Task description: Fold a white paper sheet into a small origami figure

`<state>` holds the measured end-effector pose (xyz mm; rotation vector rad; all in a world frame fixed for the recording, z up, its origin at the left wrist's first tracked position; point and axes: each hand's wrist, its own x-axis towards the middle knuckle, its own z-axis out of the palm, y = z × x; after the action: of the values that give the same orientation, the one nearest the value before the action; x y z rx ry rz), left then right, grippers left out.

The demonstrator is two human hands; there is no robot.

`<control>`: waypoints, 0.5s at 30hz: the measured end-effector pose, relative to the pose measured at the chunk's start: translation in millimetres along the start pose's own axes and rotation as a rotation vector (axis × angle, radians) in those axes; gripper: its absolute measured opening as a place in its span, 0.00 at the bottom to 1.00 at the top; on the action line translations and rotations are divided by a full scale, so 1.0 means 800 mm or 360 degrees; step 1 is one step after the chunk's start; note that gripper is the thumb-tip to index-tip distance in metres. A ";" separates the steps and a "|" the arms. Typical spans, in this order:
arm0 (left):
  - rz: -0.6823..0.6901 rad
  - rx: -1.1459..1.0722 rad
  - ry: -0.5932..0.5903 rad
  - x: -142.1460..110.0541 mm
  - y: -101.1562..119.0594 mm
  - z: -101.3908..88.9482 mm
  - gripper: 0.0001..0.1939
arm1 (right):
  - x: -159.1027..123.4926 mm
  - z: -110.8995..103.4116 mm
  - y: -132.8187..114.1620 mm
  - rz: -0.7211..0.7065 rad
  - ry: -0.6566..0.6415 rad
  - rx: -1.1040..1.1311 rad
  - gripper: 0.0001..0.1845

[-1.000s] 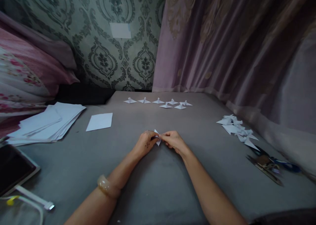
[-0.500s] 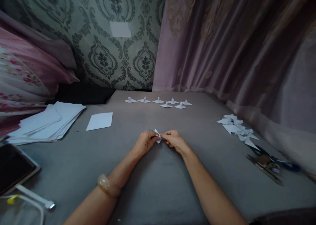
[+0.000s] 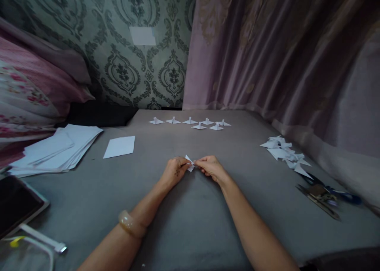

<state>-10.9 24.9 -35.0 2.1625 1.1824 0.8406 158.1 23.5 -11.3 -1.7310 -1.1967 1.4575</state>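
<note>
Between my two hands is a small white folded paper crane (image 3: 190,167), its pointed wings showing above and below my fingertips. My left hand (image 3: 175,170) pinches it from the left, thumb and fingers closed. From the right, my right hand (image 3: 210,167) pinches its other end with closed fingertips. The fingers hide the middle of the fold. Beyond, several finished-looking paper cranes (image 3: 190,121) stand in two loose rows near the table's far edge. On the right lies a heap of more folded white paper cranes (image 3: 282,150).
At left are a square paper sheet (image 3: 119,147), a stack of white paper (image 3: 62,148), a dark-screened tablet (image 3: 19,203) and a white cable (image 3: 41,237). Scissors (image 3: 344,195) and a slim pointed tool (image 3: 319,203) lie at right on the grey tabletop (image 3: 190,223). A curtain (image 3: 231,65) hangs behind.
The hands and the paper crane stay in nearly the same place, with only slight finger movement. The camera view has shifted very slightly.
</note>
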 end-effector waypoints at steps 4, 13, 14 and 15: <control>-0.0040 -0.0019 0.0008 0.000 0.000 0.002 0.11 | 0.000 -0.002 0.003 -0.0009 0.0019 0.0030 0.10; -0.0321 0.0091 0.0223 0.001 -0.007 -0.002 0.13 | 0.003 -0.009 0.015 -0.0125 0.0147 0.0069 0.11; -0.0358 0.0125 0.0262 0.001 -0.008 -0.003 0.12 | 0.002 -0.009 0.016 -0.0156 0.0154 0.0048 0.11; -0.0385 0.0160 0.0295 0.002 -0.008 -0.003 0.11 | 0.001 -0.008 0.016 -0.0196 0.0163 0.0022 0.11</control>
<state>-15.6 29.5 -37.3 1.9982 1.5736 0.9049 167.9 19.5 -21.3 -1.6707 -1.2139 1.2868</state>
